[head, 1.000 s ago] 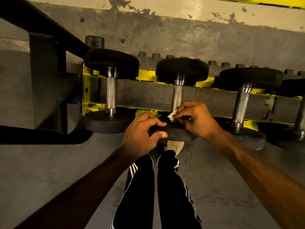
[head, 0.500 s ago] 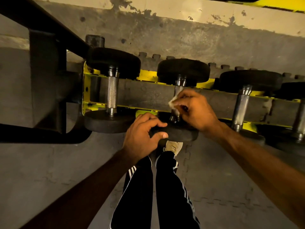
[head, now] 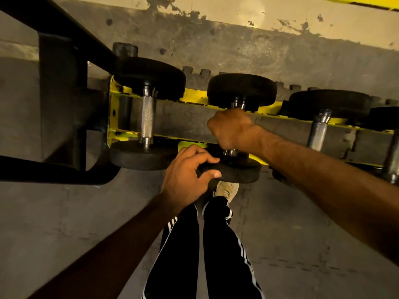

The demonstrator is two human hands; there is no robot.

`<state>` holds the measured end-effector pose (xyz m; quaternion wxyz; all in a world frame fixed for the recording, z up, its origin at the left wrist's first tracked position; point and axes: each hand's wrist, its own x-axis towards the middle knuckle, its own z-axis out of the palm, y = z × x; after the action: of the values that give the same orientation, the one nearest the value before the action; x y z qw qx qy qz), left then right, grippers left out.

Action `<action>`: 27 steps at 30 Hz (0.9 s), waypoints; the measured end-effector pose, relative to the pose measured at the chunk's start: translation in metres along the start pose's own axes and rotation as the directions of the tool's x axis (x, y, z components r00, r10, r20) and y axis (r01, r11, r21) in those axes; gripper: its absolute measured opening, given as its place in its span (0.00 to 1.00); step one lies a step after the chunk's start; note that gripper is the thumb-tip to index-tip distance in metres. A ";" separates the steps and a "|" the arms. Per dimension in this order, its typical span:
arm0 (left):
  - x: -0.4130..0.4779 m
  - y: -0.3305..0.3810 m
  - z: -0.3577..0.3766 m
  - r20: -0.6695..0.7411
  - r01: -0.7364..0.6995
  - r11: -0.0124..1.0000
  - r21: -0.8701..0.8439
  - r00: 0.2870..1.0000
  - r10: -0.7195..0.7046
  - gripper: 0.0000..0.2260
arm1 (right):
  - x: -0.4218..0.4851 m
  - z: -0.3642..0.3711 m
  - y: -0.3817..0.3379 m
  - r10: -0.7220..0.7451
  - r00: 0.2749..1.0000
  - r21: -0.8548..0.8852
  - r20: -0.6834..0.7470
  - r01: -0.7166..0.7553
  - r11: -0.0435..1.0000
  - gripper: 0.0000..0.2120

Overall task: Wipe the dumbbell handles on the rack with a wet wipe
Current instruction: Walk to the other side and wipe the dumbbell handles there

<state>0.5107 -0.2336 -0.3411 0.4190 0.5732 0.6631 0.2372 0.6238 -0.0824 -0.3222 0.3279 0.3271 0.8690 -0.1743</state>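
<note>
I see the yellow rack (head: pixel 194 96) carrying a row of dumbbells; the middle dumbbell (head: pixel 241 89) lies across its rails. My left hand (head: pixel 185 178) grips that dumbbell's near disc (head: pixel 239 173), thumb on its edge. My right hand (head: pixel 233 128) is clenched round its handle (head: pixel 230 152), between the rails. The wipe is hidden from me.

A yellow rack (head: pixel 194 94) crossed the middle of the frame, its two rails slanting down towards the right, with a black end frame (head: pixel 60 100) at the left. Across the rails lay the left dumbbell (head: pixel 148 119), the middle dumbbell (head: pixel 241 89), the right dumbbell (head: pixel 317 132) and a fourth dumbbell (head: pixel 391 156), cut off at the right edge. Their black heads sat outside the rails, and their steel handles bridged the gap.
</note>
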 end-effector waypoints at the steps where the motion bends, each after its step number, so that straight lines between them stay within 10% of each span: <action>1: 0.000 0.002 0.000 -0.003 0.003 1.000 -0.004 1.000 -0.003 0.14 | 0.001 -0.003 -0.001 -0.025 0.998 0.009 0.059 0.025 1.000 0.10; 8: -0.003 -0.001 -0.001 -0.015 0.021 1.000 -0.021 1.000 -0.021 0.14 | 0.008 -0.008 -0.002 0.019 0.997 -0.109 -0.070 -0.027 0.994 0.08; 13: -0.002 -0.002 0.003 -0.029 0.005 0.999 -0.037 1.000 -0.006 0.14 | -0.012 0.014 0.005 -0.115 0.989 0.013 -0.097 0.117 0.993 0.08; 19: -0.003 -0.003 0.002 -0.016 0.005 0.999 -0.050 1.000 -0.006 0.14 | -0.032 0.048 0.031 0.168 0.851 0.367 -0.497 0.030 0.930 0.09; 23: 0.000 -0.004 0.001 -0.002 0.008 0.999 -0.045 1.000 -0.008 0.14 | -0.049 0.076 0.018 0.020 0.904 0.392 -0.426 0.165 0.905 0.12; 27: -0.003 -0.007 0.000 0.018 0.006 0.999 -0.050 1.000 -0.005 0.14 | -0.027 0.079 0.036 0.503 0.657 0.722 -0.561 0.090 0.686 0.09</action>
<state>0.5065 -0.2378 -0.3462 0.4400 0.5628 0.6545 0.2475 0.6992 -0.1094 -0.3642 -0.1727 0.5715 0.7436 -0.3010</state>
